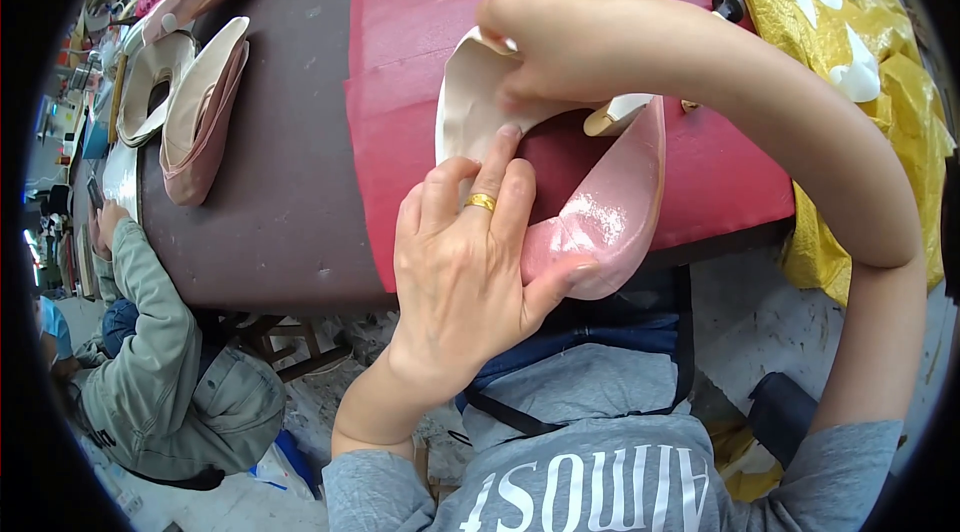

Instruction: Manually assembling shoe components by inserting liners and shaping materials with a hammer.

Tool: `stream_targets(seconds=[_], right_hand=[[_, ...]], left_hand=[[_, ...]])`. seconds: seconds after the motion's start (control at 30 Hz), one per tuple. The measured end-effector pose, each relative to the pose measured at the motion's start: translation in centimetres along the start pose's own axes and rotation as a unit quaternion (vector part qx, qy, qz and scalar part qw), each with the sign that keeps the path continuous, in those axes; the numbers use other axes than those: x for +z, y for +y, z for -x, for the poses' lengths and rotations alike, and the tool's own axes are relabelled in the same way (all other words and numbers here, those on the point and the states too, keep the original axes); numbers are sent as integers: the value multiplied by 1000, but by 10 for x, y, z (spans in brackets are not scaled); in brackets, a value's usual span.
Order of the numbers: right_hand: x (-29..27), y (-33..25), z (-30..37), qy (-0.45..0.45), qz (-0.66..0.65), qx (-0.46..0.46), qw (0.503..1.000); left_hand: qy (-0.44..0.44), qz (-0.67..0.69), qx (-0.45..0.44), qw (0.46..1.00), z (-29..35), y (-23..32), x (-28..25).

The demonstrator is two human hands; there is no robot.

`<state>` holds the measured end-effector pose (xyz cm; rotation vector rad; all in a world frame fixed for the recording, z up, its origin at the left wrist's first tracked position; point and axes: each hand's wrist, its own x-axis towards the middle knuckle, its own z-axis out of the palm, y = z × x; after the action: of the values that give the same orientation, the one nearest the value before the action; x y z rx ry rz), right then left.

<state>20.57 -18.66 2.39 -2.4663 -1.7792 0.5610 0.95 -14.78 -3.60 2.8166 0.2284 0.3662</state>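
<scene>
A curved shoe upper (pixel 618 207), glossy pink outside with a cream lining, lies bent in a loop in front of me. My left hand (pixel 455 237), a gold ring on one finger, rests its fingers on the lining near the bend. Its thumb presses the pink outer face. Reaching round from the right, my right hand (pixel 560 37) is curled at the far rim of the lining, its fingertips partly hidden and smeared. Just inside the loop's right end shows a tool end (pixel 604 119), pale with a wood-coloured tip; the rest is hidden.
Beneath the work lies a red mat (pixel 400 52) on a dark brown table (pixel 290 182). Stacked pink uppers (pixel 205 122) stand at left. A black knob (pixel 728 5) sits at the mat's far right, beside yellow sheeting (pixel 890 102). A co-worker in a green-grey sleeve (pixel 150 282) sits left.
</scene>
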Motion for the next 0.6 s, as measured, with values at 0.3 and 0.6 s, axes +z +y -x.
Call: stream_targets(seconds=[0.3,0.6], right_hand=[[5,24,13,2,-98,57,994],[17,41,-4,3,-66,64,996]], left_hand=[[41,65,54,996,-3,-14,13],[-68,-44,106,991,-36,-15,7]])
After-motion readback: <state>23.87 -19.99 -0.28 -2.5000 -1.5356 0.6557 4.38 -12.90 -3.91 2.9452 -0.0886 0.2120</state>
